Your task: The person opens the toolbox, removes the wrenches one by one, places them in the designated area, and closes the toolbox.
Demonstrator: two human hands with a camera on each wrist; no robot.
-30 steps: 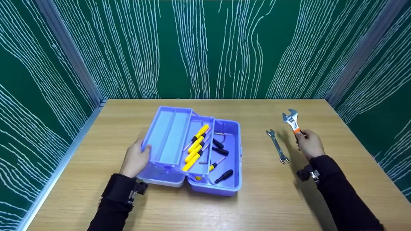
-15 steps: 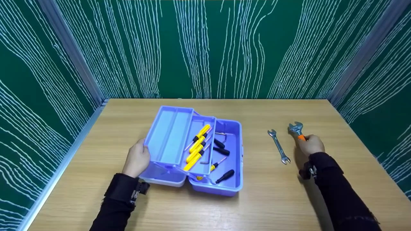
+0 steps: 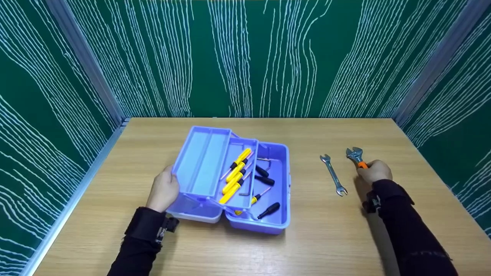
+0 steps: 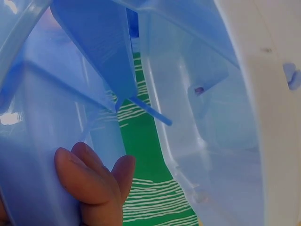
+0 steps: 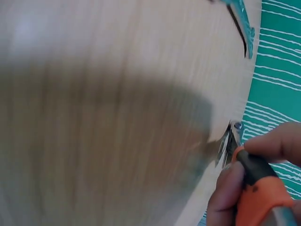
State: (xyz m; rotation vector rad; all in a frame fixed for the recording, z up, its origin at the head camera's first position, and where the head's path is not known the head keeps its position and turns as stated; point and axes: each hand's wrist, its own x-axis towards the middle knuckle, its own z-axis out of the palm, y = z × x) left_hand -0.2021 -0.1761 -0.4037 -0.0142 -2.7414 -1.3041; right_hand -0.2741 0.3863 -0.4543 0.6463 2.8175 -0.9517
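My left hand [image 3: 164, 189] grips the left edge of the upper tray [image 3: 205, 161] of a purple-blue toolbox [image 3: 284, 184], which stands unfolded. In the left wrist view its fingers [image 4: 89, 181] lie against the translucent blue wall of that tray. At the right, my right hand [image 3: 376, 171] holds an adjustable wrench [image 3: 355, 154] by its orange and black handle, the metal head pointing away, low over the table. The right wrist view shows thumb and fingers around the orange handle [image 5: 263, 197]. To its left lies a double open-ended wrench [image 3: 333, 175].
Several yellow-handled screwdrivers [image 3: 233, 183] lie in the toolbox's middle tray. A black-handled tool [image 3: 269, 210] and other dark handles are in the deep compartment. The wooden table [image 3: 314, 245] ends at green walls [image 3: 268, 57] with white wavy lines.
My right hand has lowered the adjustable wrench toward the table, its head coming nearer to me, then shifted slightly right. My left hand has stayed on the toolbox tray.
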